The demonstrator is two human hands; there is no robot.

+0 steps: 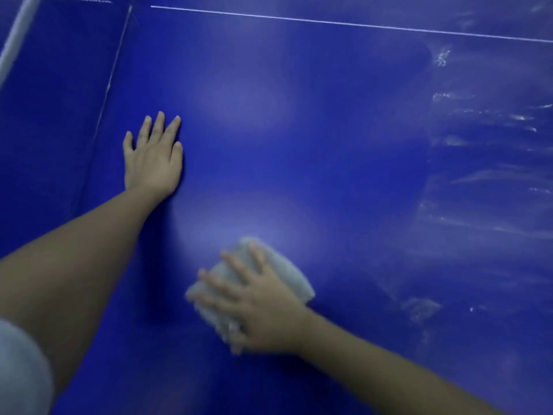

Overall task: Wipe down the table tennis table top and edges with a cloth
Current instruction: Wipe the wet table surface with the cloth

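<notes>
The blue table tennis table top (344, 130) fills the view. My right hand (260, 307) presses flat on a folded grey cloth (287, 271) lying on the table near the bottom centre; hand and cloth are motion-blurred. My left hand (154, 154) rests palm down on the table to the upper left, fingers spread, holding nothing.
A thin white line (329, 22) runs across the far part of the table. At the left a seam (112, 76) divides the surface, and a pale band (18, 37) slants in the top left corner. Wet streaks (484, 130) cover the right side.
</notes>
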